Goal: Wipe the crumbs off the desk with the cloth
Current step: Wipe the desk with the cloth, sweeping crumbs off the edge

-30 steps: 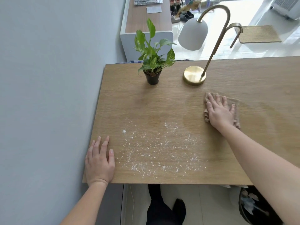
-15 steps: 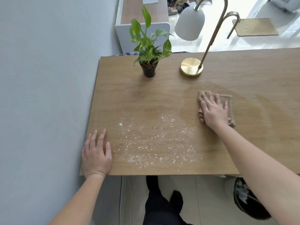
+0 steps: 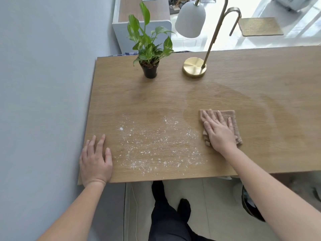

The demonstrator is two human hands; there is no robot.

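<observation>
White crumbs (image 3: 156, 146) lie scattered over the near left part of the wooden desk (image 3: 260, 94). A folded brown cloth (image 3: 233, 122) lies flat just right of the crumbs. My right hand (image 3: 218, 130) presses palm-down on the cloth, fingers spread and pointing away from me. My left hand (image 3: 95, 162) rests flat on the desk's near left corner, fingers apart, holding nothing. The cloth's left edge is a short gap from the nearest crumbs.
A small potted plant (image 3: 150, 66) and a brass lamp base (image 3: 194, 67) with a white shade (image 3: 190, 20) stand at the back. A grey wall (image 3: 43, 84) borders the desk's left side. A dark bin (image 3: 250, 206) sits on the floor below right.
My right hand has slid the cloth toward me and slightly left, closer to the crumbs. The left hand stays flat on the corner.
</observation>
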